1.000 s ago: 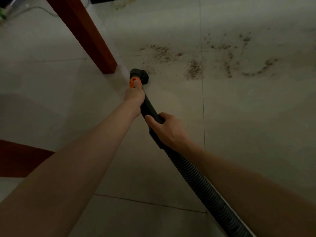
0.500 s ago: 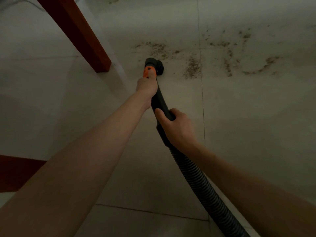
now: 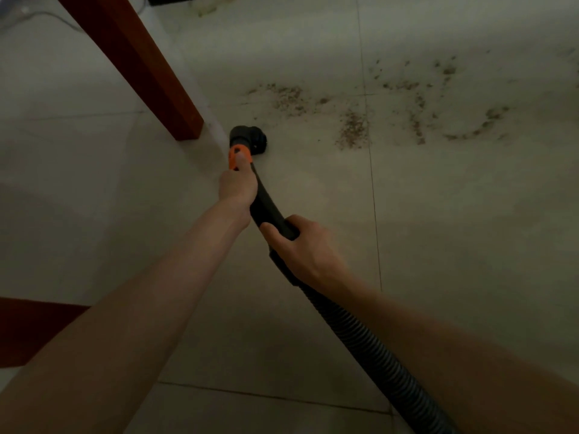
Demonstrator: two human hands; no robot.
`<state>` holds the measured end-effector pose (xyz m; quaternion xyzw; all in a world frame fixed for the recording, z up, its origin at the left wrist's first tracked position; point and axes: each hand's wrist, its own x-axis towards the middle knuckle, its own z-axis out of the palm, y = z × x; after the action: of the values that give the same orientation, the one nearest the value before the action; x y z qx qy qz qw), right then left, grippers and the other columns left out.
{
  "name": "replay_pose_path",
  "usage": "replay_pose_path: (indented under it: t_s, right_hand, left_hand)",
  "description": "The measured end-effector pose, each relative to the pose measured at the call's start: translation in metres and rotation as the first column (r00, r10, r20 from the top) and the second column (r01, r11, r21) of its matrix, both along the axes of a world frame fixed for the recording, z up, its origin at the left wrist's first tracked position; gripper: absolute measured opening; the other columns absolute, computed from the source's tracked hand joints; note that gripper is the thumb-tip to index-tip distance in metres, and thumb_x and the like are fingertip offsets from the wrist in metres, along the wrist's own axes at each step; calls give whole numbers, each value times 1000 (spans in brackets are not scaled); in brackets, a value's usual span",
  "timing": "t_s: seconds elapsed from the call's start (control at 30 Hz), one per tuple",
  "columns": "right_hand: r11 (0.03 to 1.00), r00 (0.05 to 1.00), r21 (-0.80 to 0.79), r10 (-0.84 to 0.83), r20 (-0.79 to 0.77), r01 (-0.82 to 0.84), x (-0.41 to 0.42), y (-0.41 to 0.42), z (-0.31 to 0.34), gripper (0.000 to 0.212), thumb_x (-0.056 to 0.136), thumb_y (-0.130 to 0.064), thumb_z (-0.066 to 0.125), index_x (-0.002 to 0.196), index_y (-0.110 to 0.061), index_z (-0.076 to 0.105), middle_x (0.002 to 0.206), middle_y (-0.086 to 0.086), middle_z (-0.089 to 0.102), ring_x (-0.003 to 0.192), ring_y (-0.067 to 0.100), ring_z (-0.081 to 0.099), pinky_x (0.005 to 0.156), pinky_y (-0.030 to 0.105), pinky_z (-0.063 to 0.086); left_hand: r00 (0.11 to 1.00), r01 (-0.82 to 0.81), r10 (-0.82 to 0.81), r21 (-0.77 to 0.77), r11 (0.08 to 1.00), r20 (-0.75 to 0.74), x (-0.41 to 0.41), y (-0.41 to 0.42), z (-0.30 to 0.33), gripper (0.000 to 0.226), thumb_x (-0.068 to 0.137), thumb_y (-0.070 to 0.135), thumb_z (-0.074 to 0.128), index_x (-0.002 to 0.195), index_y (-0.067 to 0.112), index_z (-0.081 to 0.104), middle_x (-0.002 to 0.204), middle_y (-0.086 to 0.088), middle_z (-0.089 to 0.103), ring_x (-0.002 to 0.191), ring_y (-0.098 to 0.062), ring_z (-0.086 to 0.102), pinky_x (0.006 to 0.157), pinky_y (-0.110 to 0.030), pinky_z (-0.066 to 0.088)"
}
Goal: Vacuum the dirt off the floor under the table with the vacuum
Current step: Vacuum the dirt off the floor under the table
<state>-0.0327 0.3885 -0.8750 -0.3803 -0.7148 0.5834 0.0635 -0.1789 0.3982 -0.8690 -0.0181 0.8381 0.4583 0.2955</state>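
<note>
Nearest of all, the ribbed vacuum hose (image 3: 369, 346) trails back along the right forearm, slack enough that it should follow without tugging. The right hand (image 3: 308, 250) is wrapped around the dark handle tube (image 3: 269, 211) where hose meets wand, fingers curled over the top and thumb tucked along the left side; it looks like the driving hand, carrying the weight and setting the angle. The wrist is fairly straight, the arm reaching forward and inward.

Just beyond it, the left hand (image 3: 237, 187) grips the tube further down, its fist closed tight with the thumb laid forward onto the orange collar (image 3: 239, 156). That forward hold seems meant to steer the tip and press it to the floor. The left arm is stretched nearly full out, crossing in from the lower left.

Right past the left thumb sits the round black nozzle head (image 3: 249, 138), down at the tiled floor (image 3: 438, 230), just beside the foot of the reddish wooden table leg (image 3: 150, 73) to the hands' left.

Farther out, ahead and to the right of both hands, lies the dirt (image 3: 352, 130): brown crumbs in loose patches and streaks, the nearest clump a short push from the nozzle, not yet reached. I'd judge most of the sweeping remains.
</note>
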Motion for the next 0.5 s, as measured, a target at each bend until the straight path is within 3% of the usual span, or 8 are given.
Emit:
replay_pose_path:
  t_s: [0.1,0.3,0.4,0.5]
  right_hand:
    - [998,998,32,51,23,-52,-17,6,3,34,90,-50,52,89,-17,60,71,0,68,54,19,65,57,38,59]
    - [1000,1000,10,11,9,-11,-45,17,-1,35,89,-50,53,89,-16,61,73,2,70,58,22,67,59,41,59]
    - [999,1000,34,-16,12,15,-50,20,-3,37,88,-52,52,88,-16,61,75,3,70,60,23,67,61,42,59]
    - [998,999,42,-42,8,42,-49,20,-4,38,88,-53,51,87,-16,60,74,4,70,59,23,67,61,43,59]
  left_hand:
    - [999,-37,37,14,999,-1,-17,0,0,54,99,49,28,125,4,45,82,-6,51,75,-20,53,70,-32,44]
    - [1000,8,-9,18,1000,22,-51,16,-5,64,95,56,29,132,6,46,118,-15,57,87,-23,52,76,-34,47]
    - [999,34,-34,17,999,31,-57,24,-6,69,93,60,28,132,6,47,114,-14,57,96,-26,57,82,-36,49]
    - [998,61,-62,24,998,26,-55,28,-6,69,92,61,30,131,6,48,126,-15,57,103,-27,58,87,-37,49]
